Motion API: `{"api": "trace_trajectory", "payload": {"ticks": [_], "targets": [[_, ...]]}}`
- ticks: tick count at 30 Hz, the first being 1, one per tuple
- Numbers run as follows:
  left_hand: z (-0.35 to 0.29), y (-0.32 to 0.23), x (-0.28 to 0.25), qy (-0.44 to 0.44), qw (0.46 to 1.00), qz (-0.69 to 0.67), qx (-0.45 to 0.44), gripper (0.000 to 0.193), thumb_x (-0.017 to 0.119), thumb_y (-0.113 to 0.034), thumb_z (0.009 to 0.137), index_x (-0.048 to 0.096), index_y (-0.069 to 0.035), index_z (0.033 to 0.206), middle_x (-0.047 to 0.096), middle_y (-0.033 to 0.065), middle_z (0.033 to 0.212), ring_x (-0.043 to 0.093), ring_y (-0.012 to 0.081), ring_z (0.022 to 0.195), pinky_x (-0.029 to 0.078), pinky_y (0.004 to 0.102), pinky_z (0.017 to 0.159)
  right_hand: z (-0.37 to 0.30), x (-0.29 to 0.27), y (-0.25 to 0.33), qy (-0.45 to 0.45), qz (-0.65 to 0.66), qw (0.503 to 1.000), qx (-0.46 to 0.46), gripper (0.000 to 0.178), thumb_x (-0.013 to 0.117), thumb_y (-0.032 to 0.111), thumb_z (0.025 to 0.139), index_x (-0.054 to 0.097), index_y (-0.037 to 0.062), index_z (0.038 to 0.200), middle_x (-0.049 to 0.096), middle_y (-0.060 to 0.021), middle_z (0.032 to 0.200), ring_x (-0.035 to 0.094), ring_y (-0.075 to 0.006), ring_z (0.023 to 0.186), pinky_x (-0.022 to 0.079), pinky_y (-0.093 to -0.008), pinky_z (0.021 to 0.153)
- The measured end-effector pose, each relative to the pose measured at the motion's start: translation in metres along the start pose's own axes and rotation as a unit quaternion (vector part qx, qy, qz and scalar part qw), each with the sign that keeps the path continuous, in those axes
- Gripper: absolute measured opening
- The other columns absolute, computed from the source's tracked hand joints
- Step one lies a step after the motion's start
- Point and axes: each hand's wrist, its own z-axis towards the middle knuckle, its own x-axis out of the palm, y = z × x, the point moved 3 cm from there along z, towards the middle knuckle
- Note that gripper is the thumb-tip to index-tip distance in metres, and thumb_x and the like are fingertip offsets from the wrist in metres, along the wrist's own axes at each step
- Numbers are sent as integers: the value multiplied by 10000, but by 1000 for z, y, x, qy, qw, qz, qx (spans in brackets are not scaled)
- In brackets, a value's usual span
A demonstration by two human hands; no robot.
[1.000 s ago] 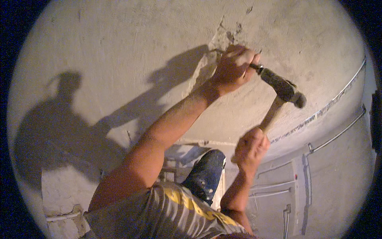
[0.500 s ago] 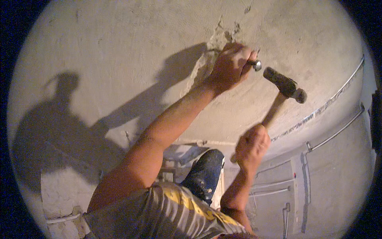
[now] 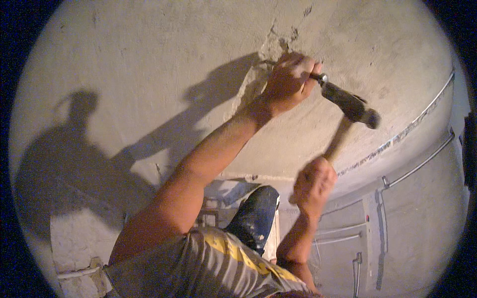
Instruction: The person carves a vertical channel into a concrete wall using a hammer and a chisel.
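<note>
My left hand (image 3: 292, 82) is closed around a metal chisel (image 3: 319, 77), its shiny round struck end sticking out on the right. The chisel's working end lies by a strip of broken plaster (image 3: 253, 82) and is partly hidden by the hand. Lower right, my right hand (image 3: 314, 185) grips the wooden handle of a hammer (image 3: 350, 105). The dark hammer head has a rounded back end. Its striking face is at or very near the chisel's end; whether they touch I cannot tell.
Around the chisel spreads a rough plastered surface (image 3: 164, 59), with chipped patches and my shadow on it. Grey pipes (image 3: 417, 161) run along the wall at right. My dark-trousered knee (image 3: 256, 213) shows below. Another pipe (image 3: 78, 273) crosses the lower left.
The hammer head has moved up and left, closing the gap to the chisel's end. My left hand and the chisel stay nearly in place.
</note>
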Motion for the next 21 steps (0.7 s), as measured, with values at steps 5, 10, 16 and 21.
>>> {"api": "trace_trajectory", "payload": {"ticks": [5, 10, 16, 21], "targets": [[3, -2, -9, 0, 999, -28, -44, 146, 638, -64, 784, 609, -36, 925, 639, 170, 863, 619, 385, 852, 516, 452, 775, -9, -91, 15, -121, 96, 948, -278, 406, 480, 480, 972, 547, 89, 883, 526, -36, 702, 477, -187, 562, 441, -353, 533], [4, -2, -10, 7, 998, -35, -50, 136, 631, -61, 793, 610, -37, 925, 645, 164, 865, 626, 383, 846, 519, 449, 765, -1, -93, 41, -179, 298, 913, -215, 358, 478, 418, 975, 571, 86, 875, 548, -31, 720, 510, -191, 587, 456, -351, 557], [2, 4, -1, -50, 998, -45, 3, 137, 635, -147, 879, 587, -32, 821, 611, 167, 742, 607, 381, 731, 472, 471, 700, 0, -18, -21, -13, -10, 1000, 18, 283, 508, 222, 995, 529, 84, 750, 529, -18, 694, 513, -177, 608, 419, -315, 570], [-2, 4, -11, 2, 999, -5, -42, 158, 629, -52, 788, 595, -44, 942, 640, 166, 849, 621, 391, 818, 510, 449, 720, -2, -106, 32, -189, 315, 910, -189, 306, 509, 229, 995, 486, 96, 720, 511, -21, 656, 483, -171, 560, 385, -321, 518]]}}
